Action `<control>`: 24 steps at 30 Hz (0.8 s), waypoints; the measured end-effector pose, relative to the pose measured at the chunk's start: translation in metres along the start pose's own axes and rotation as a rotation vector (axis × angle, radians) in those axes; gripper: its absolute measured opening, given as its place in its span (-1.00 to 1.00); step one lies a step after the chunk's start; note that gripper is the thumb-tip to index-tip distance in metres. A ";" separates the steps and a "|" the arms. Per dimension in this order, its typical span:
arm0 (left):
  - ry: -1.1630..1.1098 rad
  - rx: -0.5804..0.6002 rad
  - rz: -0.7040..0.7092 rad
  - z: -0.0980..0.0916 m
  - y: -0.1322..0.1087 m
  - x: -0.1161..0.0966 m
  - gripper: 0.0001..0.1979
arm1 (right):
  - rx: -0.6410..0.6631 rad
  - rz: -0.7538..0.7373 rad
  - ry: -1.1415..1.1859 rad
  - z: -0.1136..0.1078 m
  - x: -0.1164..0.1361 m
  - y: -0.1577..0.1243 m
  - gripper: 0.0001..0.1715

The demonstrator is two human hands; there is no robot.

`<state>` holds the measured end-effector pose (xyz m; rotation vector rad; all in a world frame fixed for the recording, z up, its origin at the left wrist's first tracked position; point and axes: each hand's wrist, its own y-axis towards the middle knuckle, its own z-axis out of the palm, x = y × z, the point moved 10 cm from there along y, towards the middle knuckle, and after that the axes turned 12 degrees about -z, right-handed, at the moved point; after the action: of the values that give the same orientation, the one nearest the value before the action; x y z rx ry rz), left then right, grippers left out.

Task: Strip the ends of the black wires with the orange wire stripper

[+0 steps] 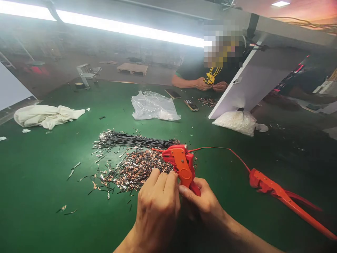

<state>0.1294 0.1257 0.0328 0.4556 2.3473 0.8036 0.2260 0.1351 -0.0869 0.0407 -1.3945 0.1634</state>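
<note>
Evidently, work on thin wires with a hand tool is in hand. A red-and-orange wire stripper (181, 163) is held in the right hand (204, 202), its fingers wrapped around the handle, above the near edge of a heap of short wire pieces (139, 168). The tool's head is pointed leftward. The fingers of the left hand (159, 196) are curled together close under that head; whether a wire is pinched there cannot be told, since the tips are hidden.

The step is judged to be the presenting of a wire end to the tool. For the next move, steady alignment at the jaws and an even squeeze of the handle would be called for; a crooked entry could spoil the end.

Behind the heap, a bundle of black wires (139, 140) is laid out on the green tabletop (100, 230), bright ends to the left. To the right, a second red tool (279, 193) is seen, toward which a thin red cord (216, 148) is run. Farther back, a clear plastic bag (155, 107) is noted, and yellow wires (211, 76) are held by a co-worker.
</note>
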 end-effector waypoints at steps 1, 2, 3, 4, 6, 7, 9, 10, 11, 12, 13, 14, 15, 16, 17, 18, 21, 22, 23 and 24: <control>0.001 0.007 -0.006 0.001 0.000 0.001 -0.80 | 0.017 0.002 0.018 0.002 0.000 0.000 -0.50; -0.003 0.008 -0.006 0.001 -0.001 0.001 -0.80 | 0.034 0.002 0.050 0.003 0.000 0.000 -0.52; -0.010 0.004 -0.006 0.000 -0.001 0.001 -0.82 | 0.046 0.003 0.091 0.005 0.000 0.000 -0.54; -0.017 0.002 -0.007 0.001 -0.001 0.001 -0.84 | 0.049 0.003 0.133 0.006 -0.001 0.000 -0.56; -0.023 0.012 -0.009 0.002 -0.001 0.002 -0.88 | 0.072 0.002 0.255 0.011 0.001 0.001 -0.60; -0.027 0.025 -0.011 0.004 -0.001 0.003 -0.90 | 0.088 -0.006 0.314 0.014 0.003 0.002 -0.62; -0.043 0.053 -0.015 0.006 -0.001 0.004 -0.91 | 0.108 -0.030 0.427 0.019 0.011 0.005 -0.67; -0.055 0.068 -0.014 0.008 -0.002 0.004 -0.91 | 0.108 -0.044 0.480 0.020 0.016 0.006 -0.70; -0.068 0.086 -0.010 0.009 -0.004 0.003 -0.89 | 0.090 -0.054 0.515 0.018 0.020 0.007 -0.74; -0.079 0.109 -0.005 0.011 -0.005 0.002 -0.86 | 0.058 -0.058 0.526 0.014 0.022 0.008 -0.77; -0.089 0.135 0.000 0.013 -0.007 0.001 -0.82 | 0.020 -0.054 0.532 0.009 0.022 0.009 -0.78; -0.098 0.164 0.012 0.015 -0.010 -0.001 -0.78 | -0.021 -0.042 0.527 0.004 0.022 0.009 -0.78; -0.106 0.191 0.027 0.018 -0.012 -0.003 -0.75 | -0.063 -0.026 0.511 -0.002 0.020 0.009 -0.77; -0.114 0.207 0.043 0.020 -0.014 -0.006 -0.73 | -0.100 -0.008 0.491 -0.008 0.017 0.008 -0.75; -0.123 0.214 0.064 0.021 -0.016 -0.009 -0.72 | -0.125 0.006 0.474 -0.012 0.015 0.008 -0.73; -0.132 0.213 0.083 0.021 -0.017 -0.012 -0.72 | -0.139 0.009 0.455 -0.015 0.014 0.007 -0.71; -0.154 0.204 0.085 0.022 -0.018 -0.013 -0.75 | -0.125 -0.041 0.378 -0.018 0.019 0.008 -0.74; -0.161 0.206 0.080 0.022 -0.018 -0.013 -0.77 | -0.112 -0.065 0.351 -0.018 0.022 0.008 -0.76; -0.166 0.209 0.077 0.022 -0.017 -0.012 -0.79 | -0.101 -0.086 0.328 -0.018 0.024 0.008 -0.77; -0.173 0.209 0.080 0.021 -0.017 -0.012 -0.81 | -0.088 -0.105 0.311 -0.018 0.027 0.008 -0.78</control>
<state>0.1499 0.1166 0.0136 0.6837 2.2713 0.5321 0.2466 0.1479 -0.0644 0.0144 -1.0850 0.0195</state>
